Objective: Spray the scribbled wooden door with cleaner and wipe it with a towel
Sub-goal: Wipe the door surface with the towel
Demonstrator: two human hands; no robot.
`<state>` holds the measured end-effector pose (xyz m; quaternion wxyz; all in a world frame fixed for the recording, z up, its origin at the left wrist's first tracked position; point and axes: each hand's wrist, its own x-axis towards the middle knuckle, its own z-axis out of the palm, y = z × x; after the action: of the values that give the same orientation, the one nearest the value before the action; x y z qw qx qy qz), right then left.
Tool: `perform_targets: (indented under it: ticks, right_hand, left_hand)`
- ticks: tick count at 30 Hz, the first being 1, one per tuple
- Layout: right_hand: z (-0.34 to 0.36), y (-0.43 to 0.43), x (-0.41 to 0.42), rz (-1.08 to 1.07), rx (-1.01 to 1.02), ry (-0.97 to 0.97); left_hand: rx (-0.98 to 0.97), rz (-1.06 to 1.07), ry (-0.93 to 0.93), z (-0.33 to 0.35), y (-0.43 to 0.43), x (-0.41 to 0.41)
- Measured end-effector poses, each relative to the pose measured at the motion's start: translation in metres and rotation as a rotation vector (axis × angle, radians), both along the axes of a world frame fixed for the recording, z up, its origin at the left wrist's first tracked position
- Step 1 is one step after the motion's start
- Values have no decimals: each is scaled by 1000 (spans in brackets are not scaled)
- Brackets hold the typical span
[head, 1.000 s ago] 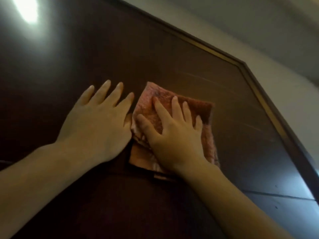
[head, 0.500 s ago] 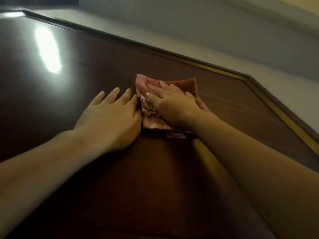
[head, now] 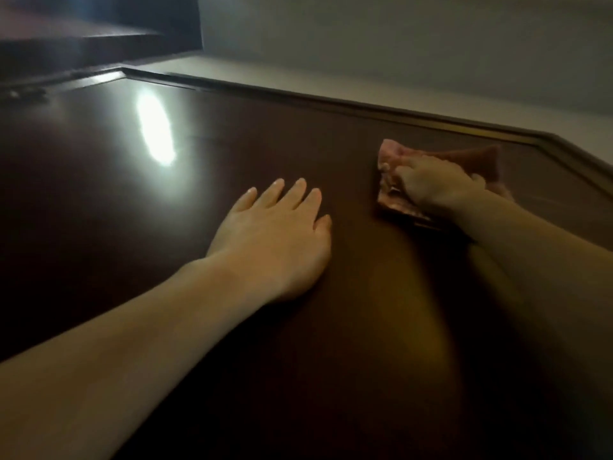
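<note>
Dark brown wood with a glossy finish: the door (head: pixel 232 167) fills most of the view, seen steeply from below. The towel (head: pixel 472 159) lies against its upper right area, near the trim (head: pixel 398 111) but apart from it as far as we can tell.

Right hand (head: pixel 438 185) is on the towel. Its grip looks clamped, with the fingers (head: pixel 403 171) curled into the cloth, though the picture is blurred there. Left hand (head: pixel 275 234) lies flat on the bare panel, well apart from the towel. Its grip is apart, fingers straight, holding nothing.

Risks as we judge them:
- The towel is bunched at the pink end, so only part of it meets the wood. That could leave streaks or missed marks.
- A wipe running right could catch the raised trim and fold the cloth.
- If the lacquer is wet with cleaner, the left palm could slide. It will also leave prints.
- We can't see any scribbles in this dim light. The glare patch (head: pixel 154 131) hides part of the surface, so coverage is hard to check.
- The reach looks high, so pressure is likely uneven.
- No spray bottle is in view.

Materials: the panel is smooth, hard and reflective. The towel is soft and napped, pink at one end and darker red at the other, and folded roughly square. The trim is a thin raised moulding with a dull golden edge. Beyond it is the wall (head: pixel 398 44), matte and pale grey.
</note>
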<state>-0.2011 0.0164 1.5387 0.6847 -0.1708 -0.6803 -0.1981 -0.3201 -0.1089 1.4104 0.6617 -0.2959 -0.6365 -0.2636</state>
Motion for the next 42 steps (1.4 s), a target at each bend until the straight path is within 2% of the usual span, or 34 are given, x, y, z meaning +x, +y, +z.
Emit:
perform_targets:
  ticks: [3,7,10,14,16,25,29,36,39,42]
  right_hand:
    - [-24,-16,-12,66,45,24]
    - [-44,-20,-21,45,177,-74]
    - [-39,-13,-9,34,177,-136]
    - [-31,-4,-1,56,202,-190]
    - [-27,6,6,55,182,-183]
    - [-6,116,91,36,1,7]
    - [-20,165,132,-35,-139,97]
    - [-33,170,133,-39,-140,124]
    - [-48,170,129,-73,-141,117]
    - [-73,169,127,-92,-136,111]
  left_hand:
    - [7,40,3,-2,-2,0]
    - [-3,148,-26,-9,-1,1]
    - [23,147,-97,-9,8,11]
    - [-64,34,-33,-2,43,43]
    - [-82,12,-27,2,52,50]
    - [-131,318,-69,-2,56,52]
    - [-91,208,-27,-3,58,49]
    - [-69,140,-45,-2,59,51]
    - [-67,204,-25,6,60,44]
    - [9,89,31,10,66,37]
